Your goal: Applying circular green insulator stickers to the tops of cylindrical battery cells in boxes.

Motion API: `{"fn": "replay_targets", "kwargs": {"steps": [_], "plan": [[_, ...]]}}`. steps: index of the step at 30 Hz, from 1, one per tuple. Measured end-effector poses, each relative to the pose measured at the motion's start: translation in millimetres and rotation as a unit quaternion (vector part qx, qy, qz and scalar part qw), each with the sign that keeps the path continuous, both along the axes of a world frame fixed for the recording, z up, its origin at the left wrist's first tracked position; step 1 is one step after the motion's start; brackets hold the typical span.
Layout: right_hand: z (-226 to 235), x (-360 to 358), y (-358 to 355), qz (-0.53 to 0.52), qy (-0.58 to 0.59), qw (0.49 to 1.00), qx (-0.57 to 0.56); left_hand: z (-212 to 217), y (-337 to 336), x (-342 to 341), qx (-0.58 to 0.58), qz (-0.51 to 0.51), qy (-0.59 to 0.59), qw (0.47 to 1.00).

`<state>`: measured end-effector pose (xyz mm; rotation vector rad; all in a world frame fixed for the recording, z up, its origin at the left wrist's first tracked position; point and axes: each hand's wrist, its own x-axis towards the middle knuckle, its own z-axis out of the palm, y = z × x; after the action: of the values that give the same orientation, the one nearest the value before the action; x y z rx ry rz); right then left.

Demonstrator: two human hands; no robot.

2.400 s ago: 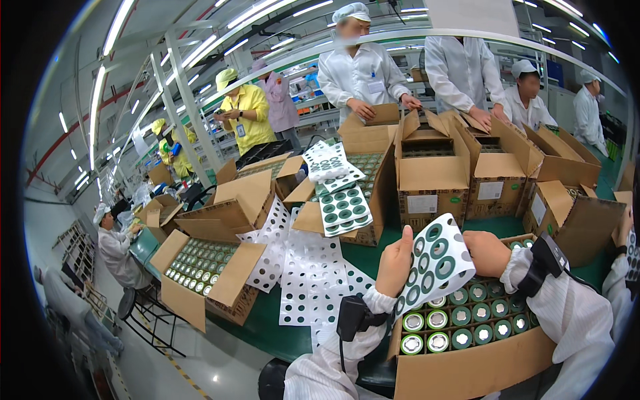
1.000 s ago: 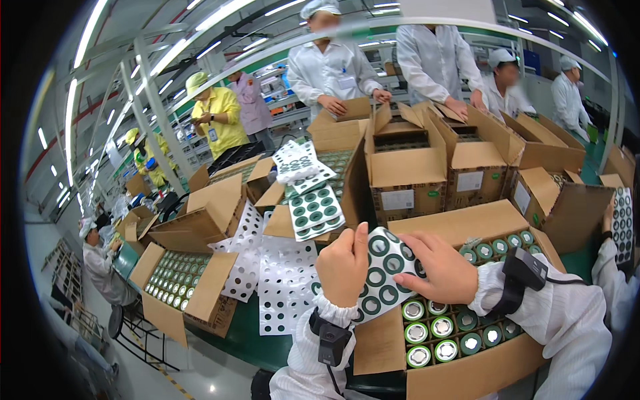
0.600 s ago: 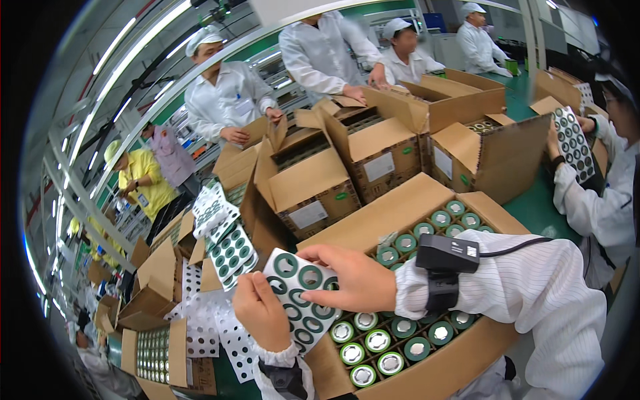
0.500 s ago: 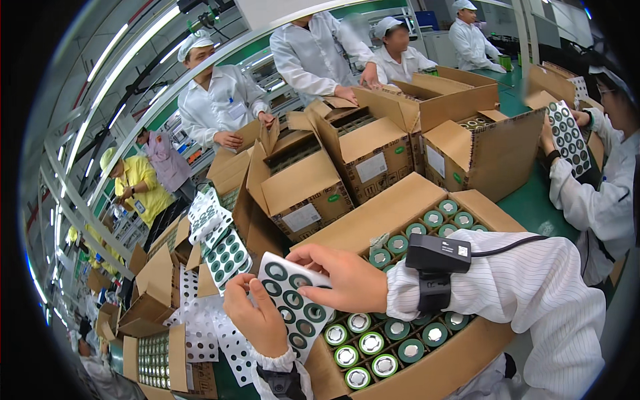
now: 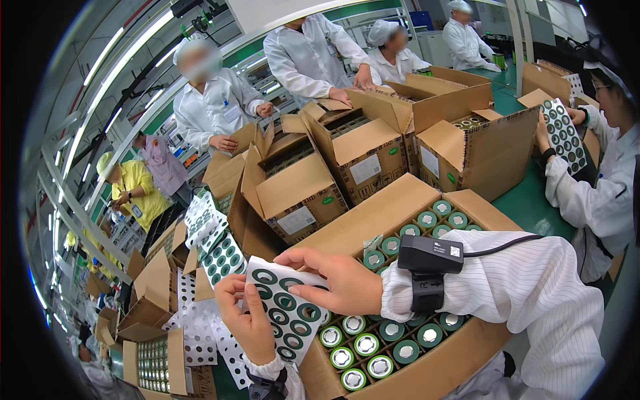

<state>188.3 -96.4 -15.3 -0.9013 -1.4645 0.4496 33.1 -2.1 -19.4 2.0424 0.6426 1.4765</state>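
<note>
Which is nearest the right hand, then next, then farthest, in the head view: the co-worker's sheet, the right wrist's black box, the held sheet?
1. Held sheet: touching the right hand, mostly left of it.
2. Black box: on the right wrist.
3. Co-worker's sheet: over at far right.

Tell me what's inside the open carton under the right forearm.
Upright cylindrical cells stand between cardboard dividers in the carton, some dark green on top, others bright green-rimmed. The striped white sleeve and right hand cover some middle ones; the carton's bottom is hidden.
</note>
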Motion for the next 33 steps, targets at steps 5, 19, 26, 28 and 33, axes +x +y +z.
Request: {"fn": "replay_targets", "kwargs": {"steps": [5,19,26,28,33], "plan": [[1.6,2.5,-0.2,0.020,-0.020,0.999,-0.038,3.9,0.5,0.4,0.155,0.101,0.035,0.982],[-1.6,4.7,2.3,-0.122,-0.191,0.971,0.071,2.6,-4.9,-5.6,0.012,0.075,0.029,0.997],[-1.5,0.6,0.0,-0.043,-0.196,0.979,0.039,5.2,-7.6,-9.7,-0.010,0.054,-0.008,0.998],[-2.8,0.2,0.4,-0.012,-0.178,0.983,0.040,6.0,-9.5,-10.8,0.000,0.042,-0.008,0.999],[-5.4,2.2,1.1,0.042,-0.152,0.987,-0.025,12.9,-7.6,-3.2,0.183,0.055,-0.008,0.982]]}}
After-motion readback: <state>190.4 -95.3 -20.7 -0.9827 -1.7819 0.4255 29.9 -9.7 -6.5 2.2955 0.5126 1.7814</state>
